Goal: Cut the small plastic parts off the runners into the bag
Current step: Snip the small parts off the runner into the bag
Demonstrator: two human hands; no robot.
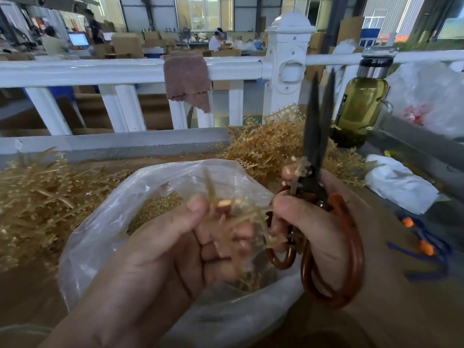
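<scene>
— What lay at the far left?

— A heap of tan runners (37, 197) on the bench, touching the left side of the clear bag (82, 247). The bag's mouth stood open below the hands, and a layer of small cut parts (155, 209) showed inside it.

— And the left hand?

— The left hand (170, 252) hovered over the bag's mouth, its fingers curled in toward the palm round a branched runner (241, 214). The thumb pressed the stem from the left, so the stem stuck up past the thumb tip and the branches splayed rightward out of the fist. It was blurred, so I could not tell how each finger sat.

— How near was the right hand?

— Just beside it. The right hand (319, 222) gripped the scissors (317, 136) by their orange-brown loops, fingers wrapped through and round them. The dark blades pointed up, only slightly parted. A scrap of runner sat at the pivot, against the forefinger tip.

— Behind them?

— A brown cloth (187, 79) hung over the white rail (100, 71). A second runner heap (268, 149) lay behind the scissors, then a greenish bottle (361, 106), a white bag (399, 184) and, far right, a blue cord (424, 247) with orange pieces.
</scene>
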